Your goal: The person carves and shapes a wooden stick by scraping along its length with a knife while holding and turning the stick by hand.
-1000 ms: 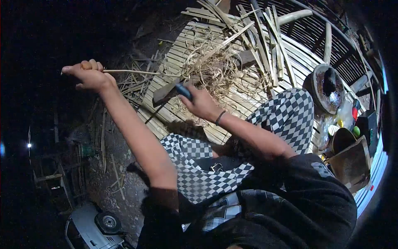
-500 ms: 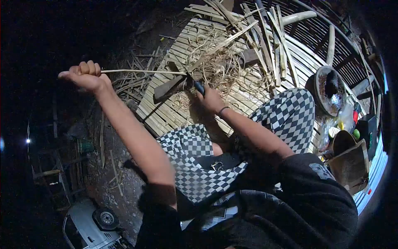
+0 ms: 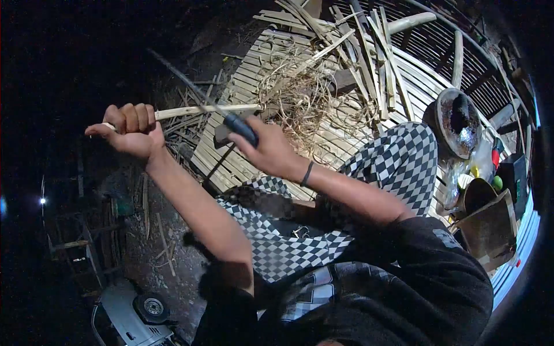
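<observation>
My left hand [image 3: 134, 130] is closed around a pale bamboo strip [image 3: 208, 109], which stretches right over the slatted bamboo platform [image 3: 242, 66]. The strip's far end reaches the pile of thin curled shavings [image 3: 297, 109]. In my right hand [image 3: 270, 147] is a knife [image 3: 241, 128], gripped by its dark handle. Its long blade, blurred by motion, points up and left and crosses the strip in view; whether it touches the strip I cannot tell. A dark wooden block [image 3: 224, 135] lies partly hidden behind the knife and my right hand.
Split bamboo pieces [image 3: 378, 63] lie at the platform's far side. A round pot-like vessel [image 3: 453, 124] stands on the right, near plastic bags [image 3: 482, 161] and a brown container [image 3: 487, 230]. More sticks [image 3: 193, 124] lie beyond the left edge. A vehicle [image 3: 130, 311] is at the lower left.
My right hand has moved left with the knife, whose blade now swings up and left. My left hand has shifted slightly right and down; the strip now shows its broader side.
</observation>
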`<action>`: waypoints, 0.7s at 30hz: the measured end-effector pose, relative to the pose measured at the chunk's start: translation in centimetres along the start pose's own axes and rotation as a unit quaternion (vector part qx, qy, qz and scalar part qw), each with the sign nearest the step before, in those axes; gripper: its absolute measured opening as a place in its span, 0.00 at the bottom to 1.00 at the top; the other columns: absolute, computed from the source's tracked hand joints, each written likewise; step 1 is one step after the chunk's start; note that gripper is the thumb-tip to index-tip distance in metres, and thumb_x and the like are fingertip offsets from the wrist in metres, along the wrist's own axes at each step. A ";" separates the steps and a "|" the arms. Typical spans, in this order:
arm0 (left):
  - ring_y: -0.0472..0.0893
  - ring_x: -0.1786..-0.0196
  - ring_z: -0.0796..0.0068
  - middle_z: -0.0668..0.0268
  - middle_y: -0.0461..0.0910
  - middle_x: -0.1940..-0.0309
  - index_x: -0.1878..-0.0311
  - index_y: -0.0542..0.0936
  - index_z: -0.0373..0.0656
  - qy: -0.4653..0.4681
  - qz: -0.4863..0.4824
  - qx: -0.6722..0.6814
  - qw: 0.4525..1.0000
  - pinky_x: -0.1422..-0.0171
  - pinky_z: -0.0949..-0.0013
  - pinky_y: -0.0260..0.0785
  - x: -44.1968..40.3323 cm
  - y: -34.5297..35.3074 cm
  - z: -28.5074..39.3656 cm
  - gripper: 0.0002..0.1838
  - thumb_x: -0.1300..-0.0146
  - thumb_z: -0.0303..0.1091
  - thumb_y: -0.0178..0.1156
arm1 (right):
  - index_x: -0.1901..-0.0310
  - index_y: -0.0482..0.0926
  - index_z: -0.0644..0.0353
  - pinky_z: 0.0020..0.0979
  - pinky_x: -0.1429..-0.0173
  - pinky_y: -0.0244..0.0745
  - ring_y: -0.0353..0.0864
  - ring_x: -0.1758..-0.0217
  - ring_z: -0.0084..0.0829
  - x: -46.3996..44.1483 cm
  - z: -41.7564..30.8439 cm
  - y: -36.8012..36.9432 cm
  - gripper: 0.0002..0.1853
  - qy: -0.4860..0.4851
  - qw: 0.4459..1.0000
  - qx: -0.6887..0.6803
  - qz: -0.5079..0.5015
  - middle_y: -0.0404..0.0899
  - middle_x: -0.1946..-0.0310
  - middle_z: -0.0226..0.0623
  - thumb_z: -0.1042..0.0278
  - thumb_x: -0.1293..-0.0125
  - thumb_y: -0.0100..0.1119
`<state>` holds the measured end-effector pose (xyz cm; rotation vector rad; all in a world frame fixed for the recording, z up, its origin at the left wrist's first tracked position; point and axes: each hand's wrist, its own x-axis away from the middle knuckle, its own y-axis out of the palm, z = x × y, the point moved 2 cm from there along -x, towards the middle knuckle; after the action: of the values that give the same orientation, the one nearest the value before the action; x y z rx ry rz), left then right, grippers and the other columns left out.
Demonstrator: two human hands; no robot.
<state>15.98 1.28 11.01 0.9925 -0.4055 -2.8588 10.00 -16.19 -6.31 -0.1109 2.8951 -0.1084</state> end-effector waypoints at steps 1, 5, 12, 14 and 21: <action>0.39 0.86 0.84 0.79 0.46 0.91 0.83 0.52 0.55 0.001 0.000 0.007 1.000 0.81 0.73 0.32 0.6 0.5 0.0 0.36 0.37 0.75 0.45 | 0.57 0.75 0.63 0.42 0.71 0.72 0.79 0.79 0.47 0.3 -1.4 0.0 0.17 -0.043 0.999 -0.009 -0.015 0.76 0.80 0.48 0.56 0.32 0.62; 0.41 0.88 0.85 0.79 0.47 0.93 0.83 0.54 0.54 0.002 -0.064 0.055 0.996 0.82 0.74 0.32 1.8 0.7 0.1 0.37 0.38 0.77 0.45 | 0.58 0.72 0.62 0.44 0.72 0.72 0.78 0.78 0.54 1.5 -4.5 -1.0 0.16 -0.094 0.993 -0.012 -0.069 0.74 0.80 0.51 0.58 0.33 0.63; 0.42 0.90 0.86 0.79 0.48 0.94 0.84 0.55 0.54 0.002 -0.106 0.083 0.991 0.84 0.76 0.34 2.3 1.0 -0.1 0.37 0.40 0.77 0.46 | 0.61 0.71 0.63 0.46 0.71 0.72 0.80 0.75 0.56 1.1 3.1 1.0 0.15 -0.002 1.000 0.018 -0.024 0.76 0.79 0.52 0.59 0.33 0.62; 0.42 0.90 0.86 0.79 0.48 0.94 0.84 0.55 0.54 0.005 -0.080 0.051 0.995 0.84 0.76 0.34 2.1 1.2 0.2 0.36 0.40 0.77 0.46 | 0.60 0.72 0.62 0.48 0.70 0.73 0.81 0.73 0.56 0.6 5.6 0.7 0.16 0.033 0.999 0.032 -0.012 0.77 0.79 0.53 0.57 0.33 0.62; 0.42 0.89 0.86 0.79 0.48 0.93 0.83 0.55 0.54 -0.009 -0.078 0.103 0.992 0.83 0.75 0.34 1.3 0.7 -0.7 0.36 0.39 0.76 0.48 | 0.59 0.71 0.61 0.50 0.71 0.73 0.80 0.75 0.58 1.1 0.9 0.1 0.17 -0.008 0.997 0.069 -0.032 0.76 0.81 0.52 0.55 0.33 0.62</action>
<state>15.39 0.23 9.87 1.0772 -0.6659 -3.0151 9.14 -16.24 -7.48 -0.1791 2.8589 -0.3166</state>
